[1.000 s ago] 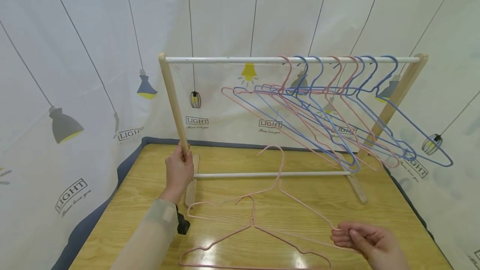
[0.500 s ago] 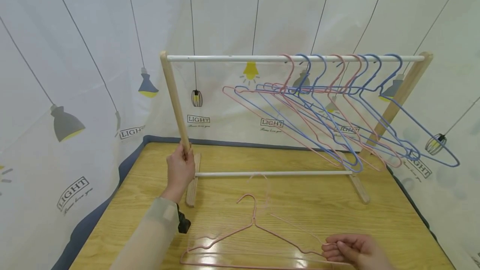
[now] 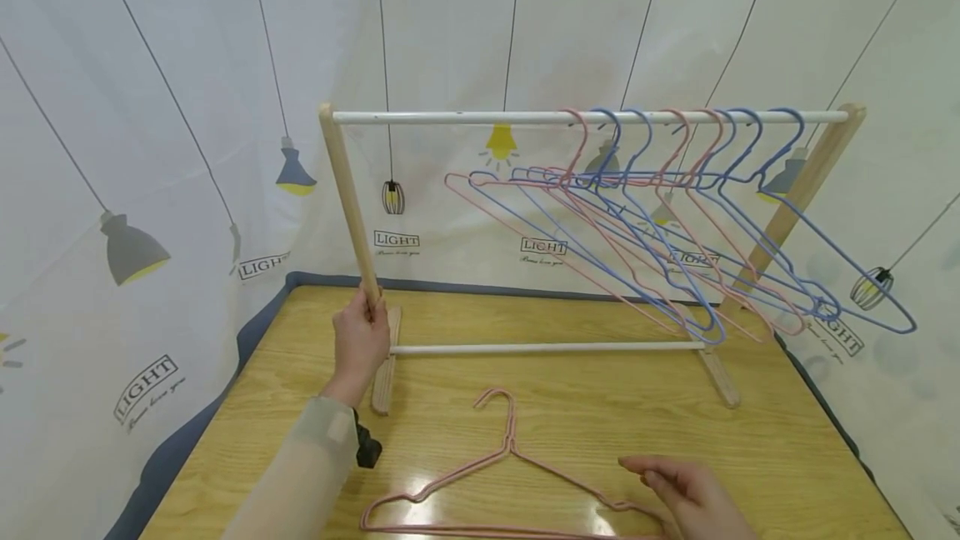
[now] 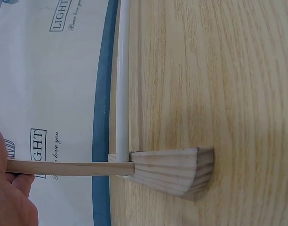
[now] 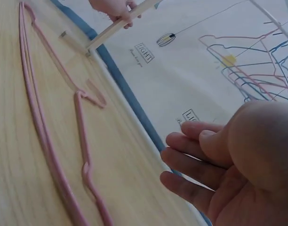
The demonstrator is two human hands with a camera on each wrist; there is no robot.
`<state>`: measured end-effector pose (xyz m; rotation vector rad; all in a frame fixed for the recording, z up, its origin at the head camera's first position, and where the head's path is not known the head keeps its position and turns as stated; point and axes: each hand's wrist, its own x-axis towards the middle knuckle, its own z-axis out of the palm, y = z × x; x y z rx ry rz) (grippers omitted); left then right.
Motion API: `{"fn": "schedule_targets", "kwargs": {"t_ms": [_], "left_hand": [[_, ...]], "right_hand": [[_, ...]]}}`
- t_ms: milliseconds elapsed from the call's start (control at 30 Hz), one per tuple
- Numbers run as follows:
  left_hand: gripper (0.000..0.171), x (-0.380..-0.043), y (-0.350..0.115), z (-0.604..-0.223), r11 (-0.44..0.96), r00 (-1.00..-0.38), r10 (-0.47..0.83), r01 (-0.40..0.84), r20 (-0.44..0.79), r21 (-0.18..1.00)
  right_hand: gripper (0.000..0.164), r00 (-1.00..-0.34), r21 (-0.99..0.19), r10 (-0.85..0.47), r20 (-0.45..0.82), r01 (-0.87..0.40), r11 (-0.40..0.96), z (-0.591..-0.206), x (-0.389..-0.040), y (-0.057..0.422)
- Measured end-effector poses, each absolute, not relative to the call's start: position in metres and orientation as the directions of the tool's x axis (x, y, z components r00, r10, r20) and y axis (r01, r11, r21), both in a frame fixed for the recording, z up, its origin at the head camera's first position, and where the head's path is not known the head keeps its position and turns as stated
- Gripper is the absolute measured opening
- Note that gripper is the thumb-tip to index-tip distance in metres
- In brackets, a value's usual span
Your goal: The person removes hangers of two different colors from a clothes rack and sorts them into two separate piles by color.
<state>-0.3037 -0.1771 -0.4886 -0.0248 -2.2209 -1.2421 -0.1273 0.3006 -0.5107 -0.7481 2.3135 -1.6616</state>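
Note:
My left hand (image 3: pixel 362 344) grips the left wooden post (image 3: pixel 348 207) of a small clothes rack, low down; the left wrist view shows the fingers round the post (image 4: pixel 68 168) above its wooden foot (image 4: pixel 167 172). Two pink hangers (image 3: pixel 551 473) lie stacked on the table in front of the rack, hooks pointing left. Just beyond their right end is my right hand (image 3: pixel 686 494), holding nothing. In the right wrist view its fingers (image 5: pixel 196 162) are loosely extended, apart from the pink hangers (image 5: pixel 83 122).
Several blue and pink hangers (image 3: pixel 633 215) hang toward the right of the rack's white top rail (image 3: pixel 450 117). A white lower bar (image 3: pixel 540 348) runs above the wooden table (image 3: pixel 262 407). Behind stands a white curtain (image 3: pixel 450 23) printed with lamps.
My right hand has lowered a pink hanger toward me, laid it over the one on the table and let it go. My left hand keeps its hold on the post.

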Motion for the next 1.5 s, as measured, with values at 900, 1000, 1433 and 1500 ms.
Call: {"fn": "schedule_targets", "kwargs": {"t_ms": [900, 1000, 1433, 1500], "left_hand": [[0.024, -0.3, -0.181, -0.486, 0.554, -0.835, -0.255, 0.287, 0.487, 0.782], [0.025, -0.299, -0.181, -0.485, 0.561, -0.833, -0.252, 0.289, 0.493, 0.775], [0.024, -0.301, -0.177, -0.486, 0.552, -0.837, -0.249, 0.291, 0.487, 0.781], [0.025, -0.301, -0.177, -0.486, 0.551, -0.838, -0.248, 0.291, 0.486, 0.782]], "right_hand": [[0.054, -0.548, -0.368, -0.153, 0.822, -0.717, 0.592, -0.375, -0.18, 0.266], [0.055, -0.54, -0.313, -0.168, 0.825, -0.684, 0.658, -0.37, -0.19, 0.265], [0.044, -0.715, -0.535, -0.13, 0.686, -0.618, 0.575, -0.381, -0.215, 0.262], [0.04, -0.767, -0.636, -0.094, 0.635, -0.588, 0.5, -0.384, -0.215, 0.261]]}}
